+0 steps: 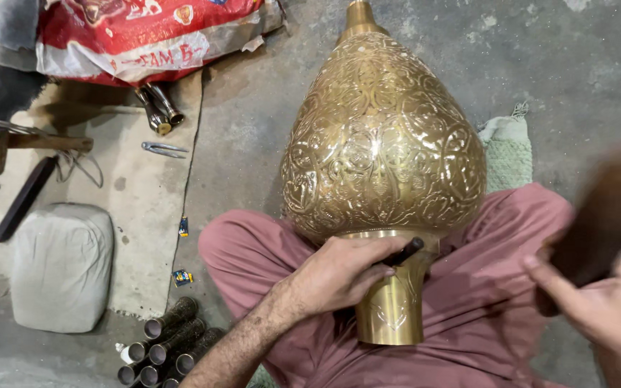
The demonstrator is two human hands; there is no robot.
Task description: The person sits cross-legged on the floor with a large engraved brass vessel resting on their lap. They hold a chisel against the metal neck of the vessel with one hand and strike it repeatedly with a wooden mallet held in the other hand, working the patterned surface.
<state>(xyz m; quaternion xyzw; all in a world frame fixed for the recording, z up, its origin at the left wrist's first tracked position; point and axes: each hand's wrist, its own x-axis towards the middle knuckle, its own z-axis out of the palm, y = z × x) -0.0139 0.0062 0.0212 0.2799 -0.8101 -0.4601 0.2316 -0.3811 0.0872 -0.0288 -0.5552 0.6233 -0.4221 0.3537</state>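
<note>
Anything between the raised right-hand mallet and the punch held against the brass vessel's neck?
Nothing visible. The right hand holds a blurred dark mallet up to the side. The left hand pins a thin dark punch to the brass vessel at its collar. Only open space over the pink-clothed lap lies between them.

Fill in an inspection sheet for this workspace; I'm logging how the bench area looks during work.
Surface: bare grey concrete floor, with a pale mat at left.
Job's things: engraved brass vessel lying across the person's lap; thin dark punch held against its collar.
Clutter: brass tubes, grey cushion, tweezers, red sack, green cloth.
Grippers: left hand holds the punch; right hand grips a blurred dark wooden mallet.
Cables: a thin cord on the mat.
Surroundings: nothing seen beyond the floor.
</note>
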